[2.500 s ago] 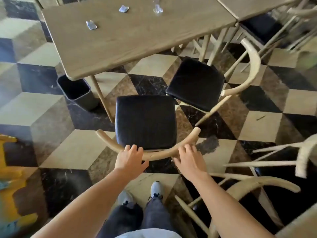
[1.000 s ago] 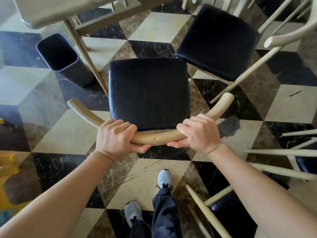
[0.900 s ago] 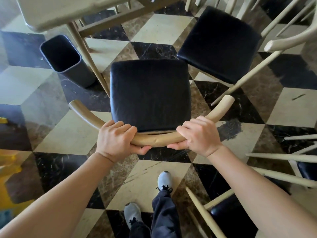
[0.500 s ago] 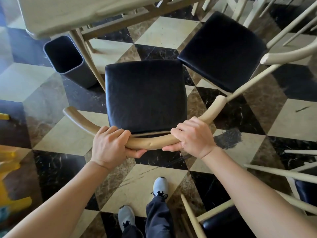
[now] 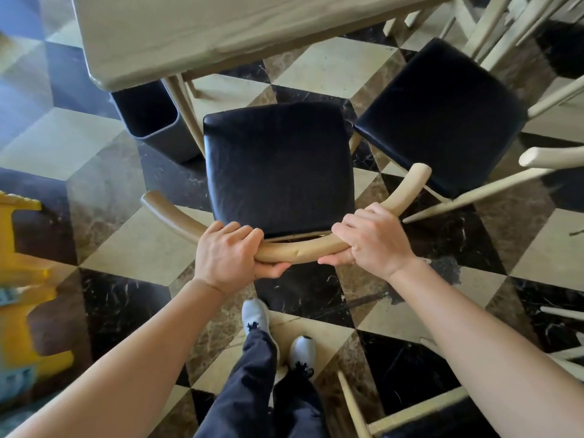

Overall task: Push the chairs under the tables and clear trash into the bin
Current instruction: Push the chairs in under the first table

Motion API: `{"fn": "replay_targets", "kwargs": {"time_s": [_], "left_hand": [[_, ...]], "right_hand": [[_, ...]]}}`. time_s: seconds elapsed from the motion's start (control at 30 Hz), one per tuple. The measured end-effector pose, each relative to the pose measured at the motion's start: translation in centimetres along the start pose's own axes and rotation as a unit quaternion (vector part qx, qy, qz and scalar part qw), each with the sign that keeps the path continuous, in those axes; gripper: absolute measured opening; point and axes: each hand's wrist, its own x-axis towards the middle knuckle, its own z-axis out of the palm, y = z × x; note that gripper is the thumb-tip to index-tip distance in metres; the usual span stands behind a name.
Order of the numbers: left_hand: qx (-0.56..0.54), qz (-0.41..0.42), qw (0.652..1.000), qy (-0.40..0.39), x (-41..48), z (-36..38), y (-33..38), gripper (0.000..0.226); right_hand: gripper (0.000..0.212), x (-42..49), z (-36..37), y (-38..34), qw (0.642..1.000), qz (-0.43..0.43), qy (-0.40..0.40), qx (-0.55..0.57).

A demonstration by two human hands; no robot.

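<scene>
A chair with a black padded seat [image 5: 278, 165] and a curved wooden back rail [image 5: 303, 251] stands right in front of me, its seat front near the table's corner leg. My left hand [image 5: 226, 254] grips the rail left of its middle. My right hand [image 5: 374, 240] grips it right of the middle. The wooden table [image 5: 196, 33] fills the top of the view. A dark grey bin [image 5: 151, 121] stands on the floor beside the table leg, partly under the table corner. No trash shows in this view.
A second black-seated chair [image 5: 442, 115] stands angled at the right, close to the first one's rail end. More chair legs and rails crowd the right edge and bottom right. A yellow plastic object [image 5: 22, 279] sits at the left. The floor is checkered marble.
The chair has slid forward toward the table, with both hands still gripping its rail. The bin now sits partly under the table corner, and my feet have stepped forward.
</scene>
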Motion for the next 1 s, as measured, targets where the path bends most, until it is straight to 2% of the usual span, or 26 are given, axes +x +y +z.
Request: {"fn": "replay_targets", "kwargs": {"time_s": [0.17, 0.4, 0.6, 0.83, 1.0], "left_hand": [[-0.004, 0.013, 0.999, 0.039, 2.2, 0.8, -2.7, 0.067], [-0.02, 0.017, 0.999, 0.023, 5.9, 0.9, -6.5, 0.068], [-0.014, 0.012, 1.0, 0.021, 9.8, 0.2, -9.1, 0.07], [-0.009, -0.012, 0.999, 0.035, 13.6, 1.2, -9.6, 0.069], [0.004, -0.042, 0.999, 0.032, 15.9, 2.6, -8.5, 0.068]], "right_hand": [[0.06, 2.7, 0.8, 1.0, 1.0, 0.009, -0.005, -0.005], [0.057, 7.4, 0.5, 2.5, 0.998, 0.023, -0.052, -0.005], [0.061, 11.2, 0.6, 4.6, 0.999, 0.026, -0.028, -0.016], [0.064, 14.1, 0.4, 8.8, 1.0, -0.002, -0.007, -0.019], [0.066, 15.5, 0.9, 12.6, 0.999, -0.027, -0.027, -0.001]]}}
